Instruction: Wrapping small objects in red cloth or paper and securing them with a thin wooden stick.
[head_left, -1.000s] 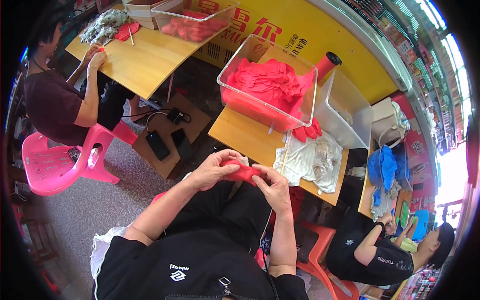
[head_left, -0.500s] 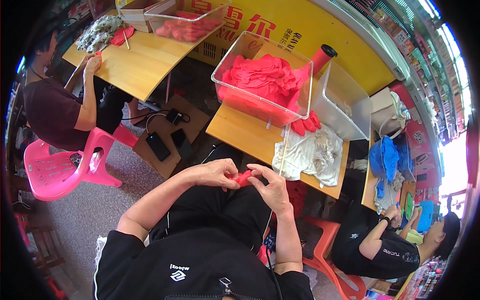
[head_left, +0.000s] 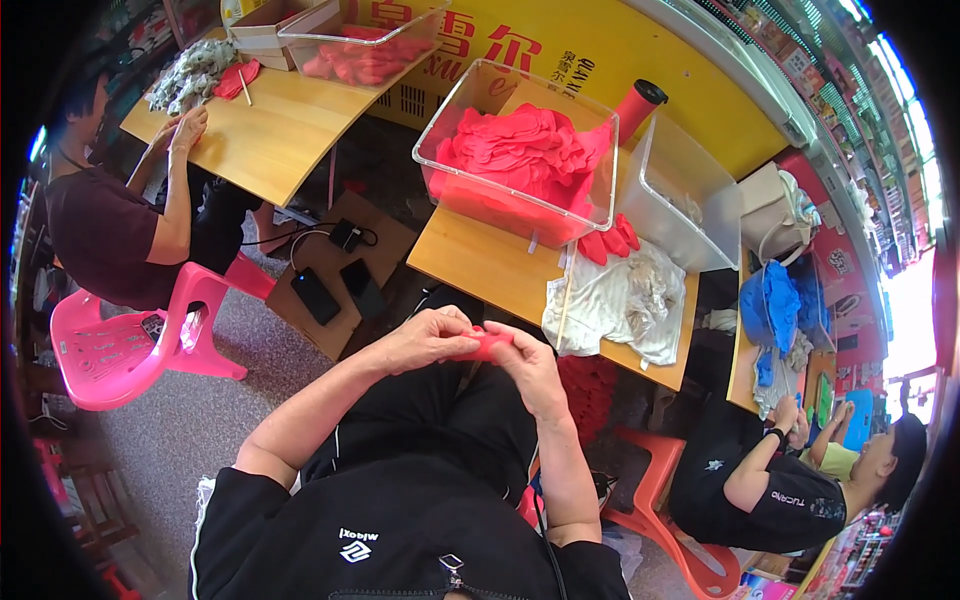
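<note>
Above my lap, a small piece of soft red material [head_left: 488,346] is stretched between both hands. My left hand [head_left: 436,335] pinches its left end between thumb and bent fingers. At the other end, the thumb and fingertips of my right hand [head_left: 530,370] close on it. Beyond them, a clear plastic bin [head_left: 515,195] stands on a wooden table [head_left: 480,254], with a heap of flat red pieces [head_left: 530,142] inside. More red pieces [head_left: 610,240] lie beside the bin, by a rumpled white cloth [head_left: 612,312]. A thin stick [head_left: 567,310] lies along the cloth's left edge.
A second clear bin [head_left: 690,212] and a red cylinder [head_left: 640,105] stand beyond the table's right part. Phones [head_left: 316,294] lie on cardboard [head_left: 330,335] at left. Co-workers sit left [head_left: 110,225] on a pink chair [head_left: 105,335] and right [head_left: 760,480] near an orange chair [head_left: 650,490].
My hands have shifted a little, and more of the red piece shows stretched between them. The view has moved slightly. The left co-worker's hands have risen a little.
</note>
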